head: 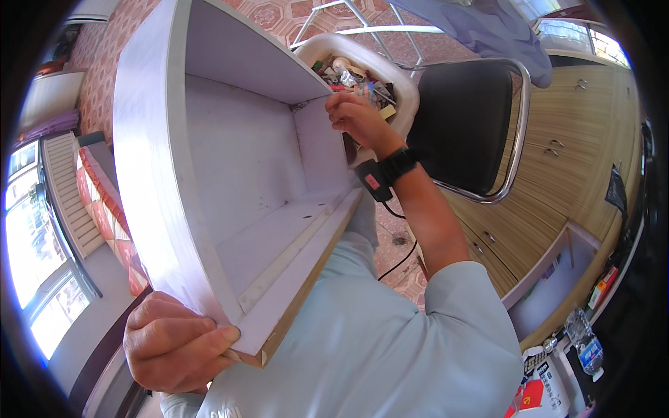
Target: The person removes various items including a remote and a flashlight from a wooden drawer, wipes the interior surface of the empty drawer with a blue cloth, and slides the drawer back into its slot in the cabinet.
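Across my lap rests a white wooden drawer (pixel 245 151), tilted, with its hollow side facing me. Dark smudges mark its bottom panel, and two small holes show in the near wall. My left hand (pixel 172 339) grips the drawer's near left corner, thumb on the front edge, where a bare wood edge is exposed. At the right wall's rim, my right hand (pixel 355 115) has its fingers curled over the edge; its fingertips are partly hidden. A black strap with a small device (pixel 379 175) and a cable is on my right wrist.
Beyond the right hand stands a pale tub (pixel 405 94) full of mixed small items. A black chair with a chrome frame (pixel 465 125) is beside it. Wood-grain cabinets (pixel 554 172) line the right, with an open drawer (pixel 554 282). A plastic bottle (pixel 590 355) lies at lower right.
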`<state>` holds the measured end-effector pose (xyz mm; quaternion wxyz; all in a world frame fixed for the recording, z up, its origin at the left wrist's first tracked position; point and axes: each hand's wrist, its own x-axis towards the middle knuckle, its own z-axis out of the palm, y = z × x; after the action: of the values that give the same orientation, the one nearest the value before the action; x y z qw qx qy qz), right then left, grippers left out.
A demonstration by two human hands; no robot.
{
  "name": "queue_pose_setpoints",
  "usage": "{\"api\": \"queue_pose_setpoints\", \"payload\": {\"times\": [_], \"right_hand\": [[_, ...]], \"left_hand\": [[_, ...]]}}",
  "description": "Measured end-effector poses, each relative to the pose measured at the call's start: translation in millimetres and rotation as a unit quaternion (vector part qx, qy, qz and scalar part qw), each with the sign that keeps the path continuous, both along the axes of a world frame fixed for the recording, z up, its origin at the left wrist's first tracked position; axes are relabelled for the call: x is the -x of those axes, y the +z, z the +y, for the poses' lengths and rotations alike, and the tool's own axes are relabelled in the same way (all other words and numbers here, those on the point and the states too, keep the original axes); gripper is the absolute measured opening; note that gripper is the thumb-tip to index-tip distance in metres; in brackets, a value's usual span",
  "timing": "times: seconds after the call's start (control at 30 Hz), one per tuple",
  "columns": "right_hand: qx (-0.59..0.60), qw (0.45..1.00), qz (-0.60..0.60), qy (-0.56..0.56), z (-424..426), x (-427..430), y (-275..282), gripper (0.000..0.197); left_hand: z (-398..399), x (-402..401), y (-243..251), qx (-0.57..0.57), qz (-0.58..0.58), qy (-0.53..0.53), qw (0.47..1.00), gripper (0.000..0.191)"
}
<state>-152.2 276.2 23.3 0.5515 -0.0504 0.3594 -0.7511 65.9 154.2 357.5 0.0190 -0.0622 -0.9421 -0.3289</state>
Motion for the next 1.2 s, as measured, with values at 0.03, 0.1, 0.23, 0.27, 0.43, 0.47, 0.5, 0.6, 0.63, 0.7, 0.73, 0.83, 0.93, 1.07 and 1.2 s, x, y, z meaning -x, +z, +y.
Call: {"api": "queue_pose_setpoints", "payload": {"times": [0.03,0.1,0.23,0.27,0.43,0.47,0.5,0.6,0.63,0.7,0.73,0.83,0.93,1.07,1.2], "right_hand": [[0.001,1.0,-0.002,0.002,-6.9,-0.2,-6.5,0.02],[-0.233,0.953,0.162,0.107,-30.7,-6.1,-18.6,0.021],[-0.296,0.906,0.274,0.126,-71.6,-18.0,-103.6,0.027],[-0.278,0.87,0.4,0.073,-83.7,-25.3,-123.8,0.029],[-0.316,0.81,0.492,0.038,-104.9,-48.8,-121.5,0.029],[-0.328,0.804,0.492,0.06,-102.6,-51.0,-119.9,0.03],[-0.342,0.796,0.492,0.081,-97.4,-49.6,-118.3,0.031],[-0.329,0.779,0.508,0.161,-76.8,-53.8,-90.0,0.031],[-0.332,0.779,0.508,0.16,-75.2,-52.4,-94.6,0.031],[-0.344,0.713,0.558,0.248,-74.8,-49.3,-99.1,0.029],[-0.345,0.713,0.558,0.248,-74.1,-49.3,-96.3,0.029],[-0.399,0.731,0.553,0.035,-77.9,-50.6,-89.0,0.031],[-0.406,0.703,0.576,0.095,-90.9,-42.2,-88.1,0.028],[-0.408,0.671,0.608,0.121,-98.0,-42.5,-85.3,0.025],[-0.42,0.667,0.573,0.227,-104.8,-45.4,-94.7,0.023]], "left_hand": [[-0.8,-1.0,0.4,0.0,-0.01,-0.008,1.0,0.033],[-1.9,-4.3,-1.2,0.0,-0.024,-0.013,1.0,0.032],[-3.0,2.0,-4.0,0.008,0.004,-0.06,0.998,0.033],[-2.8,3.6,-3.1,0.023,0.021,-0.089,0.996,0.034],[-0.9,7.1,-1.5,0.012,-0.016,-0.075,0.997,0.033],[-2.3,7.5,-1.8,0.013,-0.027,-0.106,0.994,0.031],[-2.2,9.4,-1.4,0.01,-0.027,-0.107,0.994,0.031],[-2.6,5.0,-2.1,0.024,-0.036,-0.095,0.995,0.031],[-2.1,6.3,-2.7,0.022,-0.028,-0.093,0.995,0.032],[-2.9,9.2,-4.3,0.019,-0.021,-0.091,0.995,0.032],[-4.4,11.1,-5.7,0.017,-0.012,-0.103,0.994,0.033],[-5.6,11.3,-4.4,0.015,-0.009,-0.121,0.992,0.035],[-3.7,10.9,0.5,0.004,-0.037,-0.109,0.993,0.035],[-4.5,11.0,1.7,0.016,-0.058,-0.093,0.994,0.036],[-8.1,11.4,-3.6,0.007,-0.026,-0.124,0.992,0.037]]}}
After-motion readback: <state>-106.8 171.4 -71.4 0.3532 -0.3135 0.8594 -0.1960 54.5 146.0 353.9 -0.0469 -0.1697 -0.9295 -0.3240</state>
